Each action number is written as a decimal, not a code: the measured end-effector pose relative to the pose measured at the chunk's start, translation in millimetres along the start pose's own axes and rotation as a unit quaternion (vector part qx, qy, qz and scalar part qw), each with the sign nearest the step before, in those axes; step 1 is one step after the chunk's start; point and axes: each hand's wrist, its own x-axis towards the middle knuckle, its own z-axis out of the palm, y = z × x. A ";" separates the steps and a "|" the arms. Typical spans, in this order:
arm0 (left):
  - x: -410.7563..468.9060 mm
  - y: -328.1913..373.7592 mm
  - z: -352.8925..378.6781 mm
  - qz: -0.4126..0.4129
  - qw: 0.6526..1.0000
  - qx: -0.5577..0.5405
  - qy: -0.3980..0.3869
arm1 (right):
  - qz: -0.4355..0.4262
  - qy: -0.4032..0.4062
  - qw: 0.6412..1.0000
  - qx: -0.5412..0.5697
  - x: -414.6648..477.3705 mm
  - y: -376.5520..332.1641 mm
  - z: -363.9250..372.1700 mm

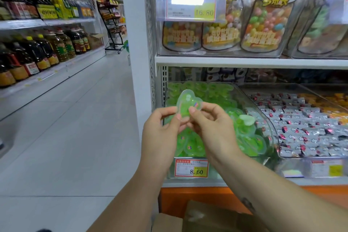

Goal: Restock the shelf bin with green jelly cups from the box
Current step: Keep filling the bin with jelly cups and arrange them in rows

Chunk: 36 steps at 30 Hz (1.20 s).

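While pinching cup point(186, 104), left hand point(162, 136), right hand point(213, 128)

Shelf point(323, 181) bearing clear bin point(263, 117)

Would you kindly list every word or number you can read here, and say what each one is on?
"16.80": upper price tag, on the candy pouch bin.
"8.60": lower price tag, on the jelly cup bin.
Too blurred: both tags' small print, pouch lettering, oil bottle labels, sticker on the held jelly cup, right-hand tag.
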 end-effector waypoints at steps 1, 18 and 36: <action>1.9 -1.3 -1.4 0.022 0.999 0.049 -0.006 | -0.009 0.002 1.000 0.002 5.6 -0.9 0.8; 3.9 -20.4 -5.5 0.160 0.954 0.251 0.026 | 0.056 0.009 0.958 -0.280 135.9 35.3 25.5; 6.4 -18.6 -2.0 0.160 0.961 0.226 0.015 | -0.162 -0.126 0.820 -0.534 85.1 -36.1 -3.3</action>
